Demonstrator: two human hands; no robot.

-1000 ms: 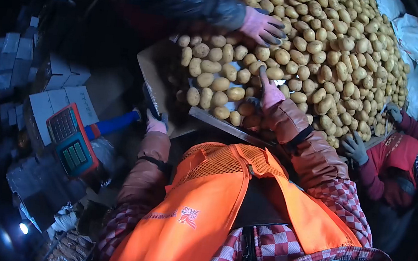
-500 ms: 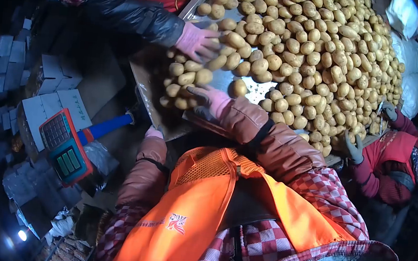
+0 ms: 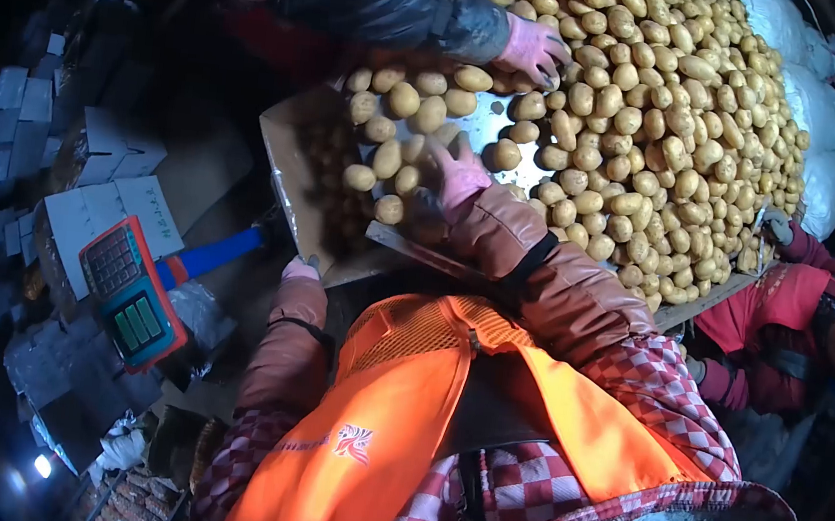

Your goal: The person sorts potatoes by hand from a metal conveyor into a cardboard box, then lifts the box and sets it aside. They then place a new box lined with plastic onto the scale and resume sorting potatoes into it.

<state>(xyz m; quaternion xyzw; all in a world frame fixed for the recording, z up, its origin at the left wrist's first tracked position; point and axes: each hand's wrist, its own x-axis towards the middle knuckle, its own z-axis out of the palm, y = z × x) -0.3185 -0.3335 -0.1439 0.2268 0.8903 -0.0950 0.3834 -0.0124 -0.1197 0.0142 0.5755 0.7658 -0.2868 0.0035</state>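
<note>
My left hand, in a pink glove, grips the near edge of a cardboard box standing at the lip of the sorting table. Dark-shadowed potatoes lie inside that box. My right hand, in a pink and grey glove, is at the table's edge with thumb and fingers apart, against several loose potatoes; its lower fingers are blurred. Beyond these, a bare strip of the metal table top shows. A large pile of potatoes covers the rest of the table.
Across the table, a co-worker's pink-gloved hand rests on the pile. Another person in a red vest stands at the right. A digital scale and white cartons are on the left. White sacks stand behind the pile.
Potatoes near the table's edge have shifted and spread toward the box. My right hand has moved slightly right and away from me; my left stays put. The co-worker's hand has moved right onto the pile.
</note>
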